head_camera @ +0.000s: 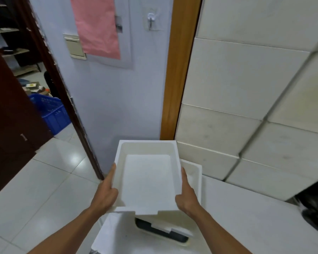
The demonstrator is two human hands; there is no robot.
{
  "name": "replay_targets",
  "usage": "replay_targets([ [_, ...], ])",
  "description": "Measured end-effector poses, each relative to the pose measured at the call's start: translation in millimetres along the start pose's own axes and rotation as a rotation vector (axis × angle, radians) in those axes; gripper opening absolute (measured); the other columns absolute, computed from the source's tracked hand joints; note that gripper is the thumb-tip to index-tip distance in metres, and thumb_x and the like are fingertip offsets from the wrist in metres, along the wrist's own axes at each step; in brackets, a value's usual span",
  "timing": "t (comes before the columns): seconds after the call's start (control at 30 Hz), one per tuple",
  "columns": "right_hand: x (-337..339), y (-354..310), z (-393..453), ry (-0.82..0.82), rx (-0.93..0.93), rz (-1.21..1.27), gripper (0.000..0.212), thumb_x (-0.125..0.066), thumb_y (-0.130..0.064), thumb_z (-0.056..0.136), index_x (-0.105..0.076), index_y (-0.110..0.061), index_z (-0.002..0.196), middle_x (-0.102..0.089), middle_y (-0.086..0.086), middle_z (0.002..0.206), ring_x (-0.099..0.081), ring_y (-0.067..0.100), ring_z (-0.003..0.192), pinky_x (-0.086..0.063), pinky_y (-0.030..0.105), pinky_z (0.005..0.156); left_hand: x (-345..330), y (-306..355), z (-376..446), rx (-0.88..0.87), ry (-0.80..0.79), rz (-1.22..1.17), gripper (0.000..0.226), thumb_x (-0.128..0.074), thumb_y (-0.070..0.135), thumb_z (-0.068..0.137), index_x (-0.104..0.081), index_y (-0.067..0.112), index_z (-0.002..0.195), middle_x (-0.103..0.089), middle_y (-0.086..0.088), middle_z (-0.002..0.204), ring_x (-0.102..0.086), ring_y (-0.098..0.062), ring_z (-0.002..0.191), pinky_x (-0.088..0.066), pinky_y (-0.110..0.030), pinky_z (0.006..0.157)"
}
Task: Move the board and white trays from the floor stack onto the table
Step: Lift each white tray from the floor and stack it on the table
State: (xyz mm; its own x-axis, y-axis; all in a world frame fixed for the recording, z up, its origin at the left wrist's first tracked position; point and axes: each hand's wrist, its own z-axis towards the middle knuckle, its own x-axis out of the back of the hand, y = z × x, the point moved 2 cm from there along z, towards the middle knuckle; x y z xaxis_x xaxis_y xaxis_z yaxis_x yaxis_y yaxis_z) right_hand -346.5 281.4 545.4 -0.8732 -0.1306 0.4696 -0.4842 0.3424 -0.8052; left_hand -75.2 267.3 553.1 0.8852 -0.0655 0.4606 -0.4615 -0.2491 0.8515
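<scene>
A white foam tray (147,178) is held up in front of me, tilted slightly, with a flat white insert lying inside it. My left hand (106,193) grips its left rim and my right hand (186,195) grips its right rim. Directly beneath it a second white tray (195,171) shows at the right edge. Lower down, white foam pieces (110,233) and a dark object in a white frame (162,231) sit in the stack. No table can be made out for certain.
A pale blue wall (117,99) with a wooden door frame (174,79) stands straight ahead. An open dark door (11,125) is at left, with a blue crate (50,112) beyond it. Tiled wall (246,107) fills the right. A black object (314,208) sits at far right.
</scene>
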Motion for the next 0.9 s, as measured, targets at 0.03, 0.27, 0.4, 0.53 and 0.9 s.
replay_targets([
  [0.03, -0.9, 4.3, -4.6, -0.015, -0.018, 0.007, 0.101, -0.051, 0.005, 0.085, 0.009, -0.044, 0.151, -0.051, -0.006, 0.133, -0.058, 0.013, 0.103, -0.048, 0.02, 0.091, -2.2, -1.7, -3.9, -0.005, 0.001, 0.015, 0.09, -0.046, -0.002, 0.086, -0.008, 0.053, 0.147, -0.049, -0.006, 0.137, -0.057, -0.028, 0.114, -0.048, -0.052, 0.101],
  [0.27, 12.4, 31.8, -31.5, 0.046, -0.074, 0.058, 0.1, -0.049, 0.005, 0.087, 0.014, -0.039, 0.151, -0.045, -0.009, 0.125, -0.052, 0.015, 0.099, -0.043, 0.017, 0.085, -26.2, 30.9, -7.6, -0.093, -0.105, 0.167, 0.079, -0.045, 0.005, 0.085, -0.01, 0.044, 0.145, -0.051, -0.003, 0.117, -0.056, -0.023, 0.101, -0.051, -0.048, 0.097],
  [0.4, 27.1, 46.1, -41.2, 0.112, -0.137, 0.049, 0.098, -0.045, 0.007, 0.088, 0.013, -0.041, 0.151, -0.049, -0.004, 0.113, -0.055, 0.012, 0.085, -0.047, 0.024, 0.081, -50.1, 47.8, -8.1, -0.113, -0.165, 0.211, 0.076, -0.043, 0.002, 0.089, -0.011, 0.043, 0.144, -0.051, 0.004, 0.108, -0.054, -0.017, 0.096, -0.049, -0.042, 0.094],
  [0.53, 35.6, 57.6, -48.4, 0.164, -0.189, 0.03, 0.101, -0.043, 0.009, 0.085, 0.015, -0.046, 0.148, -0.045, 0.001, 0.143, -0.059, 0.016, 0.092, -0.053, 0.025, 0.078, -68.6, 47.8, 5.3, -0.06, -0.218, 0.276, 0.076, -0.043, 0.007, 0.093, -0.002, 0.034, 0.152, -0.045, 0.001, 0.121, -0.05, -0.021, 0.109, -0.045, -0.046, 0.103],
  [0.9, 22.9, 66.7, -37.9, 0.116, -0.364, -0.063, 0.1, -0.047, 0.002, 0.085, 0.018, -0.036, 0.151, -0.056, 0.008, 0.101, -0.049, 0.013, 0.069, -0.045, 0.024, 0.064, -72.1, 31.7, 37.9, 0.009, -0.386, 0.624, 0.092, -0.061, 0.016, 0.085, -0.001, 0.027, 0.153, -0.049, -0.007, 0.131, -0.052, -0.027, 0.118, -0.048, -0.046, 0.1],
])
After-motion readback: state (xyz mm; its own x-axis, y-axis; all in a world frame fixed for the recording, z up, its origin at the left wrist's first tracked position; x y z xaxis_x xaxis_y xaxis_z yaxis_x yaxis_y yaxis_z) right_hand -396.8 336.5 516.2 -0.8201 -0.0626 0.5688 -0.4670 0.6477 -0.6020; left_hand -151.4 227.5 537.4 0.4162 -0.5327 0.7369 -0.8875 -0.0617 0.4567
